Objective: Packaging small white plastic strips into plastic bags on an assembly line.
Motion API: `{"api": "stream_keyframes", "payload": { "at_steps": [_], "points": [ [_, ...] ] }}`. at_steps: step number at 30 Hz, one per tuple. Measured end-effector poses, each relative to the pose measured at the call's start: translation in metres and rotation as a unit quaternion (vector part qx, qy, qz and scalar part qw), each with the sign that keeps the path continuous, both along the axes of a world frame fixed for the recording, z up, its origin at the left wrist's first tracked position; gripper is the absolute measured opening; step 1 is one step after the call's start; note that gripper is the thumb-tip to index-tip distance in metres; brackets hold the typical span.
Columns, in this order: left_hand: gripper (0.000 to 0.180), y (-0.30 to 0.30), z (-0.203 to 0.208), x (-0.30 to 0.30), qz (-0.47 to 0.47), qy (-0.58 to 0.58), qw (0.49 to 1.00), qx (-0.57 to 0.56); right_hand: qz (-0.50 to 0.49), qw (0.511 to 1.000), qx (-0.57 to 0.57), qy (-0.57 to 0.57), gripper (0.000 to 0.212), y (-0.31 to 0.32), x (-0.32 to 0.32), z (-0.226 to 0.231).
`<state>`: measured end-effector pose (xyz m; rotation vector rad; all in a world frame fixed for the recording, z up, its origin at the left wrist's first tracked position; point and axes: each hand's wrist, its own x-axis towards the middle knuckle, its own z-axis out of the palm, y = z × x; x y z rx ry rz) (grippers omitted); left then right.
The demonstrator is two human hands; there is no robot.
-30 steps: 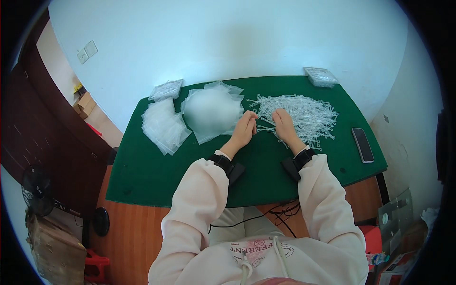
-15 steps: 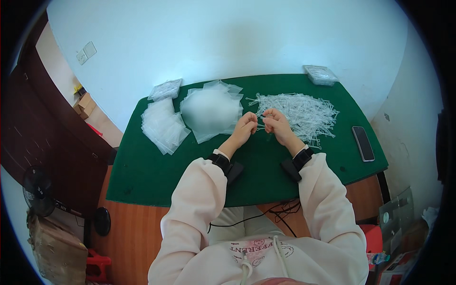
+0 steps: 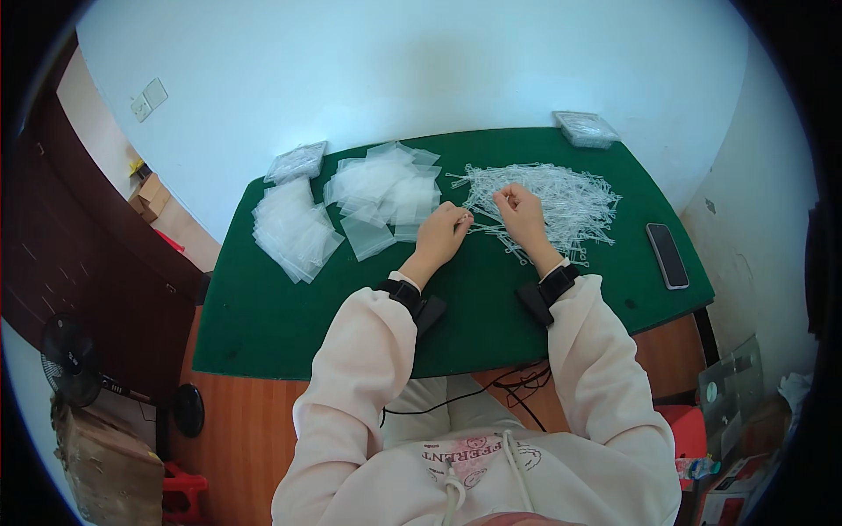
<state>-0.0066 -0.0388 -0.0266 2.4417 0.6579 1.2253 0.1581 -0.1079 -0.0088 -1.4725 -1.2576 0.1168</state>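
Observation:
A heap of thin, clear plastic sticks with small looped ends (image 3: 574, 202) lies on the right half of the green table. My left hand (image 3: 441, 232) is closed at the heap's left side, pinching one or more of the clear sticks, whose ends stick out past the fingertips. Above the heap's left part is my right hand (image 3: 523, 213), fingers bent and pressed together; whatever is between them is too small to make out. Flat clear plastic bags (image 3: 390, 188) are spread left of my left hand. Farther left, a fanned stack of filled-looking clear bags (image 3: 294, 232) overlaps itself.
Clear packs sit at the table's back left (image 3: 296, 162) and back right (image 3: 586, 130), by the wall. A phone (image 3: 668, 256) lies near the right edge of the green table (image 3: 263, 333). Cables (image 3: 522, 386) hang below the front edge. A black fan (image 3: 70, 355) stands left.
My hands have moved apart. The right one has gone up and over the heap, while the left has shifted slightly left. The view has shifted a little.

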Motion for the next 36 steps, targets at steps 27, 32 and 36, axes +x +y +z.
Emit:
{"api": "stream_keyframes", "payload": {
  "at_steps": [27,32,36],
  "points": [
    [0.010,-0.001,-0.002,0.007,-0.021,-0.012,0.996,-0.088,0.004,0.929,-0.287,-0.231,0.011,-0.014,0.006,0.004],
    [0.009,0.006,-0.004,0.004,-0.031,-0.080,0.986,-0.140,0.014,0.945,-0.263,-0.193,0.013,-0.011,0.003,0.004],
    [0.009,0.012,-0.008,0.007,-0.104,-0.174,0.939,-0.278,0.073,0.987,-0.079,-0.117,0.013,-0.005,0.007,-0.008]
  ]
}}
